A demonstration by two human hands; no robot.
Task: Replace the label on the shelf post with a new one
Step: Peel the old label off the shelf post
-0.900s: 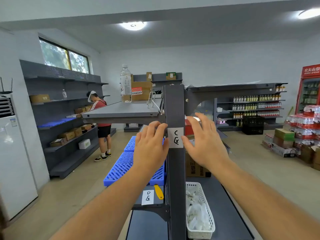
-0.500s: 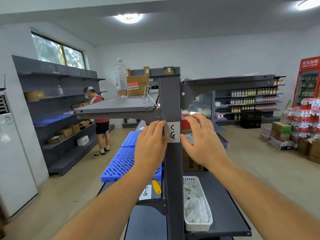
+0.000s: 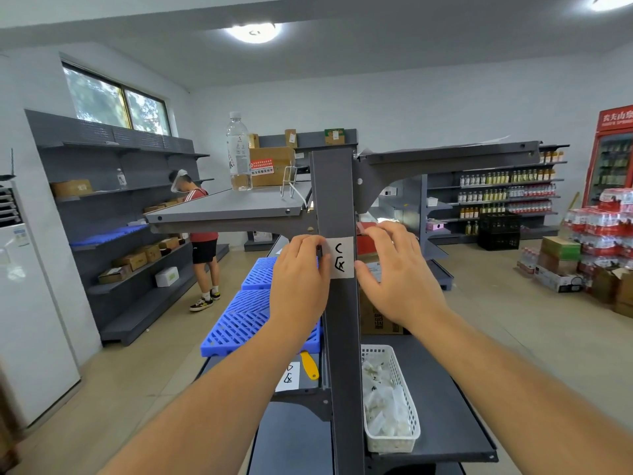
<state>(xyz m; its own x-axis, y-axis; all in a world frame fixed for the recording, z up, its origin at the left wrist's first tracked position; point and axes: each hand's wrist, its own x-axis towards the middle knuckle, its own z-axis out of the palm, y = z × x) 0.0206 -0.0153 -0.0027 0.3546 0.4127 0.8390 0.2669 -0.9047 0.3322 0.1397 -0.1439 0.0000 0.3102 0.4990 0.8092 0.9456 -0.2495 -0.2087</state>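
A white label (image 3: 341,257) with black marks sits on the front of the dark grey shelf post (image 3: 337,337), about chest height. My left hand (image 3: 300,279) rests against the post's left side, its fingertips on the label's left edge. My right hand (image 3: 394,274) is on the post's right side, thumb at the label's lower right edge, fingers spread behind the post. Neither hand holds anything loose. A second white label (image 3: 288,376) lies flat on the lower shelf beside a yellow scraper (image 3: 309,365).
A white basket (image 3: 407,399) of crumpled label scraps stands on the lower right shelf. Blue plastic pallets (image 3: 253,317) lie to the left. A water bottle (image 3: 238,152) stands on the upper shelf (image 3: 226,207). A person (image 3: 198,234) works at the left wall shelves.
Both hands closed in on the post: the right hand moved from open air to the label's right edge and the left fingertips slid onto its left edge. The view shifted slightly.
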